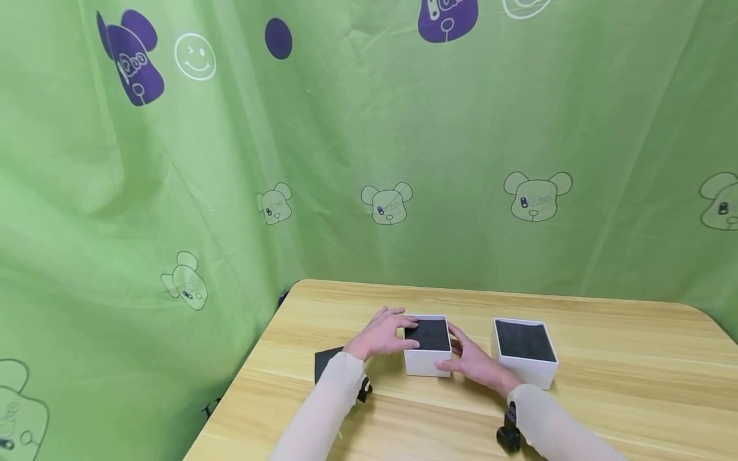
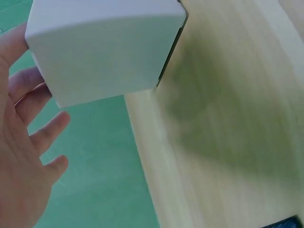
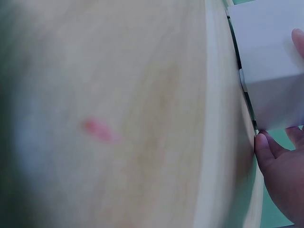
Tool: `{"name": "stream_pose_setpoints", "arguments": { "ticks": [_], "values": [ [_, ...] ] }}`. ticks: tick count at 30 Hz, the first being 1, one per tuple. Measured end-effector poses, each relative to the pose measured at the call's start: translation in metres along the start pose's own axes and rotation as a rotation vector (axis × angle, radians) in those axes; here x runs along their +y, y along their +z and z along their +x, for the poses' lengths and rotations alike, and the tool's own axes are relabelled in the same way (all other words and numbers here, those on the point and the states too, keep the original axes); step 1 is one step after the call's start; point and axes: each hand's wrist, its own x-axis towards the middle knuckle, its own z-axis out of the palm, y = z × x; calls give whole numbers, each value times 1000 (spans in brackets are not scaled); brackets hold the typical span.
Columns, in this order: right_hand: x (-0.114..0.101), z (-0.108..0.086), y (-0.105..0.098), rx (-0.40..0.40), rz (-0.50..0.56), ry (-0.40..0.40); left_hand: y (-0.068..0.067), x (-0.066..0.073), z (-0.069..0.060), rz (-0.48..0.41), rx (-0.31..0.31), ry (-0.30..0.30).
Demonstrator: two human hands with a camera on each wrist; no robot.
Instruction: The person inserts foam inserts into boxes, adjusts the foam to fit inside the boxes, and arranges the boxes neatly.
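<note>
A white square box (image 1: 426,363) with a dark grey pad (image 1: 428,334) in its top stands on the wooden table between both hands. From the left, my left hand (image 1: 383,334) reaches over the box's rim, its fingers spread and fingertips at the pad. In the left wrist view, the white box (image 2: 109,57) shows a plain side, with some fingers beside it. My right hand (image 1: 477,363) grips the right side, thumb at the front corner and fingers farther back. The right wrist view shows the box's white wall (image 3: 270,66) and part of that hand (image 3: 285,175).
A second white box (image 1: 527,370) with a dark pad stands to the right, close to the right wrist. A flat black piece (image 1: 326,363) lies partly under the left forearm. The wooden table (image 1: 623,358) meets a green curtain (image 1: 461,243) behind.
</note>
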Motion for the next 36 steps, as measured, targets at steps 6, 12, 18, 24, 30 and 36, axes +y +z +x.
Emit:
{"name": "stream_pose_setpoints", "arguments": {
  "ticks": [6, 12, 18, 24, 30, 36],
  "values": [
    [1, 1, -1, -8, 31, -27, -6, 1, 0, 68, -1, -28],
    [2, 0, -1, -6, 22, -24, -8, 4, 1, 105, -17, -39],
    [1, 1, -1, -4, 15, -31, -7, 4, 1, 103, -24, -49],
    [2, 1, -1, -14, 12, -26, -6, 4, 0, 98, -42, -55],
    [6, 3, -1, -9, 21, -21, -6, 3, 1, 96, -40, -53],
    [3, 1, -1, -9, 27, -25, -8, 6, 2, 100, -56, -56]
  ]
}}
